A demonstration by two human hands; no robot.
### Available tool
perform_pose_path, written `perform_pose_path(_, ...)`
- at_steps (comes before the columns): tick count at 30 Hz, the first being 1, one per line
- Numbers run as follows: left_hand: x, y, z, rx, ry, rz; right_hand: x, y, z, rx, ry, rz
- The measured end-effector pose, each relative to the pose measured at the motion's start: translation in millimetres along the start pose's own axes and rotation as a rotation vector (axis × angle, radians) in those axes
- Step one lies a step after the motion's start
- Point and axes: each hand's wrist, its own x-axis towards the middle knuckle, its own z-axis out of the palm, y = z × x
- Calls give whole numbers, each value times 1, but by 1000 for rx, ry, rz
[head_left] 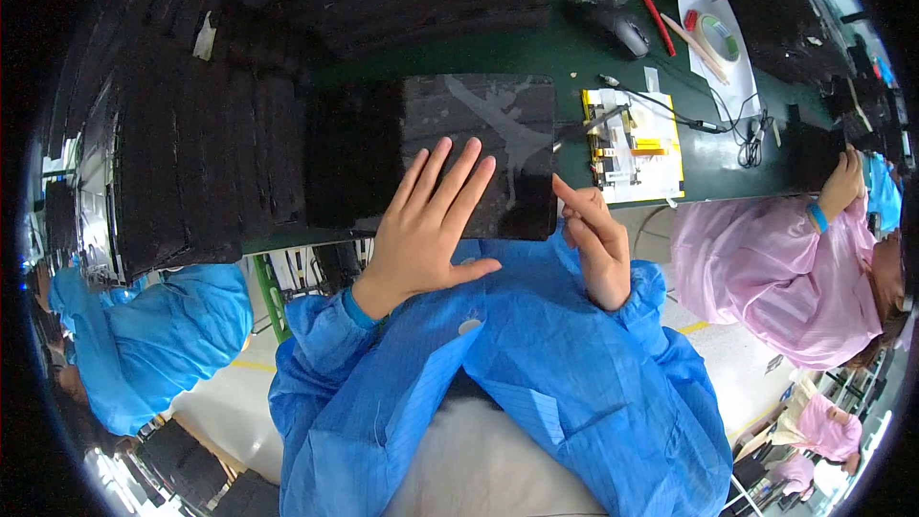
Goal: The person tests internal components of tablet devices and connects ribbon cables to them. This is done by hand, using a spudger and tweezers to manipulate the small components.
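Note:
A glossy black flat panel [517, 201], screen-like, with pale reflections on it, lies in front of me at the near edge of the green table. My left hand [426, 225] rests over its lower left part, palm down, fingers spread and nothing in them. Beside the panel's right edge is my right hand [595, 239], its index finger stretched toward that edge and the other fingers curled in. Whatever those curled fingers may hold is hidden. Just beyond it, a thin dark tool [598, 122] lies slanted across a yellow-edged white sheet [661, 177] carrying small electronic parts with orange strips.
Black stacks or trays [211, 153] crowd the left, with more black layers [402, 0] behind. At the right are a mouse [627, 36], a red pen-like stick [657, 19], a tape roll [718, 36] and a coiled cable [754, 144]. Co-workers sit on both sides.

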Motion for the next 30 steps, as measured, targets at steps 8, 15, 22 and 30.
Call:
perform_pose_path(8,22,4,-36,233,584,102,7,-20,-14,-37,103,-292)
perform_pose_path(15,47,51,-138,-149,386,71,63,-16,-37,-460,499,-401)
perform_pose_path(22,118,-5,-134,-430,-321,68,50,-18,1,-875,493,-1156)
perform_pose_path(30,165,-90,-47,-737,-837,-53,68,-5,29,-995,137,-755)
